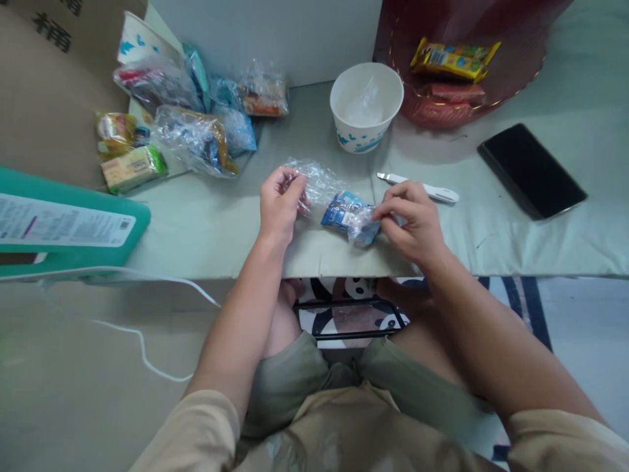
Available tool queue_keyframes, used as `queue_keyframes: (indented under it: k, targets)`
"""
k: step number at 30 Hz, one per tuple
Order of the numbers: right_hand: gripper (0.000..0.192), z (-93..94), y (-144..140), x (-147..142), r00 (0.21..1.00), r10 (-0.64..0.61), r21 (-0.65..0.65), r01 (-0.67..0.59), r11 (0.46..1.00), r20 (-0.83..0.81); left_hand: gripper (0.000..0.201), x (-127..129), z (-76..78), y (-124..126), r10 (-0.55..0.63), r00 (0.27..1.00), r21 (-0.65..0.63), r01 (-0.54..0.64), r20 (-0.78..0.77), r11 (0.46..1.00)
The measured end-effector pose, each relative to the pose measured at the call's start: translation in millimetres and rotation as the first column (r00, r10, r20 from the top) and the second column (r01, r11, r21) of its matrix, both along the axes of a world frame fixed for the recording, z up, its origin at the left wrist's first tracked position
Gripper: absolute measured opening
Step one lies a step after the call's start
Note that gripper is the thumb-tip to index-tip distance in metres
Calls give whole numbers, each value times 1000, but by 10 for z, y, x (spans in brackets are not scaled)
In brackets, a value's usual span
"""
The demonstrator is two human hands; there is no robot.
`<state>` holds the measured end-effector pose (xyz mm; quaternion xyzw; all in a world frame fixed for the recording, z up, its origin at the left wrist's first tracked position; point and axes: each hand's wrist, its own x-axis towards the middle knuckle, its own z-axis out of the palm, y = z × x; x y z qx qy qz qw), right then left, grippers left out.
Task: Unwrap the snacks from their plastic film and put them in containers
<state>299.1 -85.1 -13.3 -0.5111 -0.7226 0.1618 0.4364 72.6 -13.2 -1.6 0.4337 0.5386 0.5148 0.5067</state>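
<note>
Far L of the surface (491, 252): a green container (135, 219) overhangs the front edge nr its L corner. Behind it, toward the back L corner, a pile of wrapped snacks (189, 137), most in clear wrap afaict, w/ a tilted paper cup (142, 42) at its back.

Next, L hand (278, 203), above the front half, approx. mid-width: thumb & index closed in a pinch on loose clear film (319, 183), other fingers curled in. The film stretches R to the blue packet (339, 210), which sits betw. the hands, nr the middle of the front edge; can't tell if it touches the surface. Its L part shows bare, its R end is bunched in film.

Progress, my read: wrap partly off, approx. halfway; film at the R end is yet to come free. The white cup (363, 139), upright behind the packet toward the back edge, already has crumpled clear film (366, 105) in it.

Then R hand (413, 219): fingertips pinched on the film at the packet's R end. Just behind it, a white cutter (445, 195) lies flat, not in use.

Back R: red tray (521, 62) w/ a yellow packet (455, 59) & red packets (452, 101), no clear outer wrap on them afaict. Far R, a dark phone (533, 170) lies flat, well back from the front edge.
</note>
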Motion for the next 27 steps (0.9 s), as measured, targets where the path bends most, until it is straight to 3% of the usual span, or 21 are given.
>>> queue_keyframes:
  k: [4, 9, 12, 16, 19, 22, 25, 27]
  targets:
    - [17, 4, 53, 208, 970, -227, -33, 225, 974, -84, 17, -63, 8, 59, 113, 993, -3, -113, -42, 994]
    - [14, -49, 133, 482, 894, -447, -113, 440, 891, -45, 24, -174, 1, 102, 207, 962, -17, -214, -179, 977]
    - [26, -44, 122, 542, 862, -506, -81, 502, 861, -34, 22, -228, -44, 117, 228, 943, 86, -213, -244, 973]
    - [37, 3, 75, 476, 938, -344, -67, 342, 937, -29, 8, -271, -110, 124, 191, 930, 328, -83, -313, 941]
    - [37, 28, 59, 384, 979, -184, -82, 191, 978, 87, 9, -291, -147, 119, 156, 936, 418, -10, -316, 908]
    - [13, 59, 44, 313, 972, -124, -54, 137, 989, 201, 11, -315, -179, 112, 178, 950, 497, -29, -256, 868]
    - [10, 142, -18, 260, 960, -173, 106, 153, 982, 220, 10, -334, -192, 102, 228, 951, 532, -84, -210, 843]
    - [8, 225, -98, 221, 965, -134, 208, 87, 974, 226, 9, -340, -183, 95, 234, 957, 534, -110, -170, 839]
